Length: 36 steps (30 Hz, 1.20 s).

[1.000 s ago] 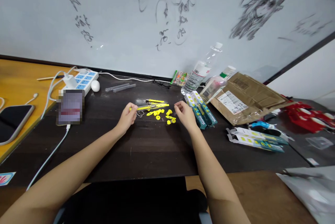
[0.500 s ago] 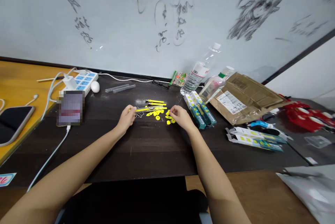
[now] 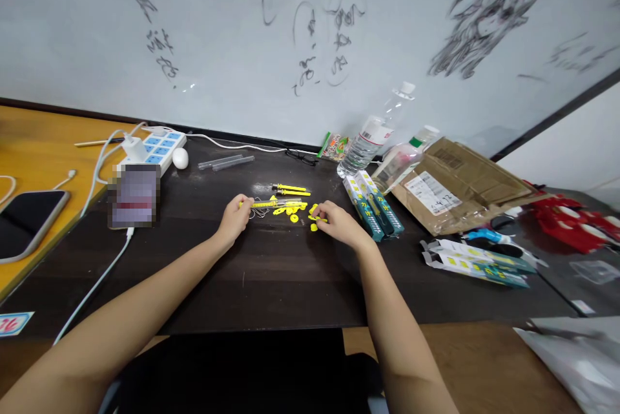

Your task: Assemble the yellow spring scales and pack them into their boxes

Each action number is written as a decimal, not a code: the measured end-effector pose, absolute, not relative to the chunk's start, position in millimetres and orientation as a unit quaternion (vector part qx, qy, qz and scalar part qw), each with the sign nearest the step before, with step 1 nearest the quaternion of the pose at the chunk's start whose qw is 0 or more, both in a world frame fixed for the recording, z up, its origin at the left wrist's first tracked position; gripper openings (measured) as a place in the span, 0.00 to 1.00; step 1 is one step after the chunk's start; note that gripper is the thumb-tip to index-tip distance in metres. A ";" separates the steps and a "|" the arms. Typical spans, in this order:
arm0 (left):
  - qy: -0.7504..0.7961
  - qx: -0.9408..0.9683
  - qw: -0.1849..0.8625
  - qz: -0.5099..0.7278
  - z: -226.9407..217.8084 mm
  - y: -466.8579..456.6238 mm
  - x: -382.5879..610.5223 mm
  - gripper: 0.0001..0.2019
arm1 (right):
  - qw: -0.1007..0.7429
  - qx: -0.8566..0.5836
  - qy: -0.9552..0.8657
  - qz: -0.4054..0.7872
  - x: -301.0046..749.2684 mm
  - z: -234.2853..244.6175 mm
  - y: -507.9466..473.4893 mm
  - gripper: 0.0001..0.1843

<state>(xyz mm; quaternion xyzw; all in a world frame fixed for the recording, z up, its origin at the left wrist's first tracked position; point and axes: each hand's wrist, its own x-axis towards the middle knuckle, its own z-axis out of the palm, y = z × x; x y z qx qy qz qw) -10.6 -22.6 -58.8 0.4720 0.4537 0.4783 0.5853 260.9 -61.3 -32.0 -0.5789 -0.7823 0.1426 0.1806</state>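
My left hand [image 3: 233, 220] is closed around the near end of a thin yellow stick with a clear tube [image 3: 271, 203], which points right, low over the table. My right hand [image 3: 338, 223] has its thumb and fingers pinched on a small yellow plastic piece [image 3: 320, 219], partly hidden by the fingertips. Between the hands lie several loose yellow plastic parts [image 3: 294, 219]. Just behind them rest two yellow sticks with black ends [image 3: 293, 192]. Thin grey wire or string [image 3: 260, 210] lies beside my left fingertips.
Green-and-white boxes [image 3: 372, 206] stand right of my right hand, with opened boxes [image 3: 477, 263] farther right. Behind are a water bottle [image 3: 364, 146] and a cardboard parcel [image 3: 460, 185]. Clear tubes [image 3: 226, 162], a power strip [image 3: 162, 148] and a charging phone [image 3: 135, 197] are at left.
My right hand has shifted slightly among the loose parts and a small yellow piece now shows at its fingertips. My left hand keeps its hold. The whole view has shifted slightly.
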 end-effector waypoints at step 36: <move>0.462 0.471 0.592 0.463 -53.5 -27.7 -6.9 0.10 | 0.205 -0.601 -0.769 0.071 255.8 -37.4 -63.2 0.06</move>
